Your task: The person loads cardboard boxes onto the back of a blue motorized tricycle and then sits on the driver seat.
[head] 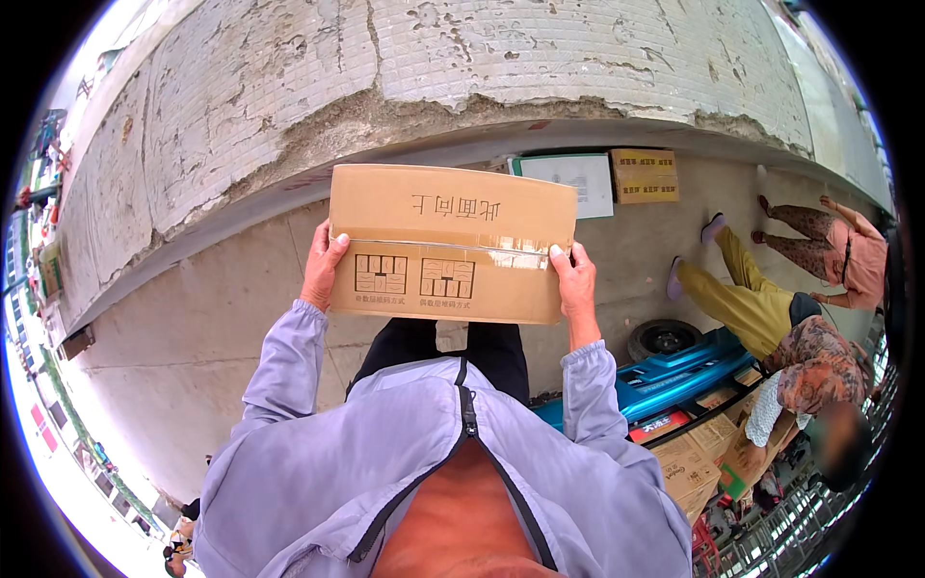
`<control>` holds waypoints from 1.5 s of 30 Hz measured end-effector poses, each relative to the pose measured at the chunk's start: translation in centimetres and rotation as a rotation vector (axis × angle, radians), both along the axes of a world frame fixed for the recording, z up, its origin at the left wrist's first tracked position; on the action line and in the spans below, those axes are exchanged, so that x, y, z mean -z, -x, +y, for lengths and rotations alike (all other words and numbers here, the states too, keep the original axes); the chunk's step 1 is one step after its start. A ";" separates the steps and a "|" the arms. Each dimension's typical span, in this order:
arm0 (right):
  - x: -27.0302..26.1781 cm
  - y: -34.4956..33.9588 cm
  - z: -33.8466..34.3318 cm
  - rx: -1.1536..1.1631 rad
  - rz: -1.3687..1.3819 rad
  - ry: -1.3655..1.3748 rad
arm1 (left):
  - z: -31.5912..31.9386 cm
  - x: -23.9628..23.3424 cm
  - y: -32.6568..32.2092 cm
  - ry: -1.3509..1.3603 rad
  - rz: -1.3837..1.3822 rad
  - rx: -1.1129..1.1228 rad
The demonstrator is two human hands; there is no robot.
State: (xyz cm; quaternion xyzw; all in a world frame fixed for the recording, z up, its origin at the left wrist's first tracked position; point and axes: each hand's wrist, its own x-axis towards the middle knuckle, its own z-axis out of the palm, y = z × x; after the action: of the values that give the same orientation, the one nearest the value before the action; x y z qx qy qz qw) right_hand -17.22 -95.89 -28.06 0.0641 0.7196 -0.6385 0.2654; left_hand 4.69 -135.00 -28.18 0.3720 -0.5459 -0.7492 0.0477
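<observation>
A taped cardboard carton (452, 217) is held level in front of my body, its top face towards me. Printed characters and two stacking diagrams mark that face, and clear tape runs along the middle seam. My left hand (323, 266) grips its left end, thumb on the top edge. At the opposite end my right hand (576, 285) holds it the same way. The fingers under and behind the carton are mostly hidden. Beyond it lie a white flat box with green edges (567, 184) and a smaller brown carton (644, 175) on the floor against the wall.
A concrete ledge (462, 58) with a broken edge runs across ahead. To the right stands a blue cargo vehicle (665, 383) loaded with cartons (683, 462). One person (816, 354) bends over the load with a hand on a box; another person (860, 249) stands beyond.
</observation>
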 end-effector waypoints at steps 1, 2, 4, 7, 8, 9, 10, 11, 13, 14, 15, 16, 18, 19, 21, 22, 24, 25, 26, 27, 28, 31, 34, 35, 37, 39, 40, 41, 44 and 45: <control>-0.8 -0.2 -0.1 0.001 0.005 -0.027 | 0.1 -0.5 0.0 -0.025 0.020 0.023; -1.7 -0.6 0.0 0.003 0.011 -0.054 | 0.3 -1.0 -0.1 -0.049 0.040 0.047; -3.2 -0.6 0.2 0.007 0.021 -0.058 | 0.1 -1.5 0.0 -0.050 0.058 0.101; -5.4 -1.4 0.9 0.013 0.021 -0.013 | -0.3 -2.5 0.4 -0.101 0.057 0.144; -6.1 -1.5 1.2 0.011 0.033 0.000 | -0.4 -2.8 0.6 -0.102 0.061 0.155; -6.8 -1.9 1.5 0.015 0.039 0.009 | -0.4 -3.5 0.8 -0.112 0.076 0.174; -7.3 -2.3 1.7 0.024 0.052 0.024 | -0.4 -4.2 1.1 -0.122 0.091 0.194; -7.9 -2.6 2.0 0.034 0.065 0.038 | -0.3 -4.9 1.4 -0.132 0.105 0.214; -8.8 -3.1 2.6 0.065 0.085 0.058 | -0.1 -6.1 2.0 -0.132 0.096 0.231; -9.2 -3.2 3.0 0.086 0.090 0.060 | 0.1 -6.7 2.5 -0.132 0.092 0.240; -9.8 -3.7 3.4 0.107 0.088 0.061 | 0.2 -7.0 2.8 -0.143 0.112 0.242; -10.2 -3.9 3.8 0.116 0.114 0.053 | 0.3 -7.3 3.1 -0.154 0.132 0.243; -10.8 -4.2 4.6 0.144 0.149 0.026 | 0.9 -8.6 4.3 -0.199 0.143 0.268; -11.2 -4.8 5.2 0.162 0.127 0.025 | 1.3 -9.9 4.7 -0.229 0.123 0.281; -12.4 -4.8 6.3 0.196 0.108 0.037 | 2.1 -10.3 5.4 -0.222 0.154 0.336; -13.1 -5.1 6.8 0.231 0.118 0.030 | 2.7 -10.6 5.9 -0.194 0.139 0.346; -14.0 -5.6 8.4 0.266 0.109 0.047 | 4.3 -11.3 7.1 -0.184 0.129 0.382; -14.5 -5.7 9.4 0.289 0.114 0.053 | 5.1 -11.6 7.8 -0.180 0.127 0.397; -14.8 -5.9 10.3 0.299 0.125 0.035 | 5.9 -11.9 8.3 -0.174 0.125 0.413; -15.0 -6.1 11.3 0.316 0.141 0.013 | 6.8 -12.1 9.2 -0.172 0.128 0.437; -15.3 -6.5 12.4 0.337 0.150 -0.014 | 7.9 -12.4 9.8 -0.170 0.132 0.458; -16.0 -7.4 15.2 0.408 0.153 -0.062 | 10.4 -12.5 12.0 -0.186 0.133 0.527; -15.5 -8.8 18.6 0.481 0.226 -0.088 | 13.6 -13.3 13.8 -0.176 0.122 0.592; -15.7 -9.0 19.5 0.479 0.219 -0.166 | 14.7 -13.5 14.2 -0.187 0.112 0.587; -16.1 -9.3 20.9 0.504 0.212 -0.221 | 15.8 -13.3 14.9 -0.173 0.122 0.628; -16.4 -9.8 22.3 0.545 0.228 -0.162 | 17.4 -13.3 15.7 -0.184 0.127 0.679; -16.4 -10.1 23.1 0.570 0.218 -0.154 | 18.1 -13.5 16.1 -0.183 0.130 0.690; -16.5 -10.3 23.9 0.592 0.207 -0.146 | 18.9 -13.6 16.5 -0.172 0.133 0.709; -16.6 -10.8 25.9 0.644 0.211 -0.146 | 21.2 -14.5 17.5 -0.144 0.135 0.740; -16.5 -11.0 26.5 0.664 0.217 -0.151 | 21.9 -14.6 17.9 -0.149 0.138 0.752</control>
State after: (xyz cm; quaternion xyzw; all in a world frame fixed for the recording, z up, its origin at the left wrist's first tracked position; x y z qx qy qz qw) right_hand -6.19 -69.36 -11.59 0.2457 0.7287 -0.6380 -0.0400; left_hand -13.20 -113.12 -13.56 0.0971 -0.5836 -0.7754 -0.2209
